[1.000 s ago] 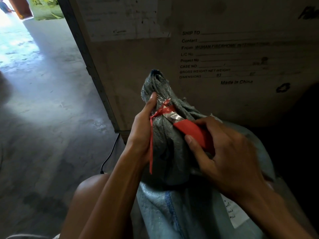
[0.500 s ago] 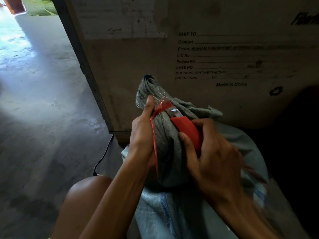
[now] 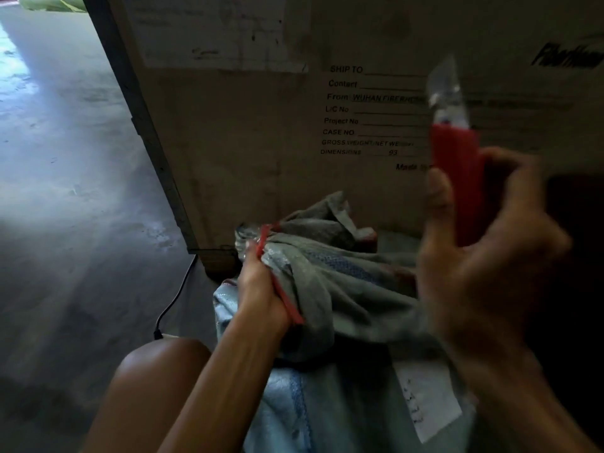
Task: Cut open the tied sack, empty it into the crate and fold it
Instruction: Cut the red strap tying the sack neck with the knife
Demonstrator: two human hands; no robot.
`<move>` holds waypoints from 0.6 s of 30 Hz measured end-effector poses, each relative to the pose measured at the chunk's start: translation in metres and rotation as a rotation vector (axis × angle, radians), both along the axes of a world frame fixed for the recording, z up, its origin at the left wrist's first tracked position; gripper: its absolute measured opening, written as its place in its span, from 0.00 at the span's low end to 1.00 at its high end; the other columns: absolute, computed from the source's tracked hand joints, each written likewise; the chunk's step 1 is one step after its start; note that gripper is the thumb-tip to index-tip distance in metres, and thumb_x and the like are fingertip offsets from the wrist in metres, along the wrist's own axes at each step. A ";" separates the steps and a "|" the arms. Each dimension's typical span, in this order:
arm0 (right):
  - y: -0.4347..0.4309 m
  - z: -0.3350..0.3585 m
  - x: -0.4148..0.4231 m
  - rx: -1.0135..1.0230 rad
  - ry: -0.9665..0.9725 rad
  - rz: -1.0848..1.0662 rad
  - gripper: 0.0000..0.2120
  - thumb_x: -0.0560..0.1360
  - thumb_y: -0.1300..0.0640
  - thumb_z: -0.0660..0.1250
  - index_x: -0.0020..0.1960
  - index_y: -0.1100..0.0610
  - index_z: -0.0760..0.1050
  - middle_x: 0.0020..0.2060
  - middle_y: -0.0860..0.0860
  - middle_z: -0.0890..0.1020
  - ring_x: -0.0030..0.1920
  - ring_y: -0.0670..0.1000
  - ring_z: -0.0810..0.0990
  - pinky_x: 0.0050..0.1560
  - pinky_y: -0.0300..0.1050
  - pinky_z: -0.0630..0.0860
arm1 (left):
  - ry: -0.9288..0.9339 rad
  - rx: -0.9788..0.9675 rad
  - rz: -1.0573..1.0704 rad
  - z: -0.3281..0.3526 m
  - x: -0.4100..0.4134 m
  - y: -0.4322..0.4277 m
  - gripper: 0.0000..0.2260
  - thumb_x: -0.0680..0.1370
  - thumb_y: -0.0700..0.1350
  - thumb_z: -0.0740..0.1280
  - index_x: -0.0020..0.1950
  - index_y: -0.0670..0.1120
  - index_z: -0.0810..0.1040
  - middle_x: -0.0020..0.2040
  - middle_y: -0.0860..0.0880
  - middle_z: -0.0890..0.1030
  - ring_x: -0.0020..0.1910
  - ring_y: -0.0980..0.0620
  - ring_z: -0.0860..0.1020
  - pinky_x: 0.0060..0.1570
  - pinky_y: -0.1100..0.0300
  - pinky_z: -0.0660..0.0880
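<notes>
A tall brown cardboard shipping box with printed black lettering [image 3: 261, 142] fills the background, standing on the grey concrete floor [image 3: 65, 223]. Against its base slumps the pale blue-grey woven plastic sack [image 3: 343, 403], its bunched neck sagging open toward the box, a white label on its side. The right hand [image 3: 483, 266] is up high and blurred, fist wrapped around the red-handled utility knife [image 3: 457, 171], blade pointing up, well clear of the sack. The left hand [image 3: 261, 295] clamps the gathered neck, a thin red plastic tie [image 3: 277, 286] pinned under its fingers. A black cable [image 3: 173, 299] trails over the floor beside the box corner.
</notes>
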State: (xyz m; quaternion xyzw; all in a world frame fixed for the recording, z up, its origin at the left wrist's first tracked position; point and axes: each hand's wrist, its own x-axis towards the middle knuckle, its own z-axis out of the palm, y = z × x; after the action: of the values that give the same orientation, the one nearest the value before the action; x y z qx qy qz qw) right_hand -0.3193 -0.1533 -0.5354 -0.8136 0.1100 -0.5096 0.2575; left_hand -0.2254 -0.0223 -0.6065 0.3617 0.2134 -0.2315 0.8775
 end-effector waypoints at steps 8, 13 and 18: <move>-0.021 -0.005 -0.011 0.468 0.314 0.271 0.18 0.69 0.38 0.69 0.55 0.45 0.76 0.40 0.46 0.81 0.38 0.43 0.83 0.34 0.41 0.81 | -0.344 0.118 -0.240 0.012 0.005 0.001 0.34 0.72 0.65 0.73 0.66 0.40 0.80 0.64 0.35 0.81 0.64 0.34 0.80 0.69 0.37 0.71; -0.021 -0.012 -0.008 0.464 0.391 0.330 0.22 0.67 0.42 0.75 0.58 0.43 0.75 0.42 0.45 0.81 0.40 0.45 0.83 0.43 0.49 0.84 | -0.473 0.175 -0.315 0.019 -0.004 0.001 0.27 0.79 0.58 0.65 0.64 0.36 0.80 0.61 0.33 0.82 0.62 0.35 0.81 0.67 0.39 0.74; -0.022 -0.025 0.005 0.454 0.458 0.348 0.23 0.67 0.43 0.76 0.59 0.45 0.74 0.50 0.41 0.81 0.48 0.41 0.82 0.49 0.45 0.83 | -0.528 0.216 -0.397 0.020 -0.010 0.000 0.24 0.81 0.57 0.60 0.61 0.38 0.80 0.59 0.36 0.84 0.60 0.38 0.83 0.61 0.44 0.80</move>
State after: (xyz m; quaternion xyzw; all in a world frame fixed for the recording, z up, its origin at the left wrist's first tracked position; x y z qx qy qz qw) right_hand -0.3146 -0.1750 -0.5602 -0.8354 0.1349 -0.2252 0.4829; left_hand -0.2357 -0.0223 -0.5868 0.5344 -0.0722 -0.2724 0.7969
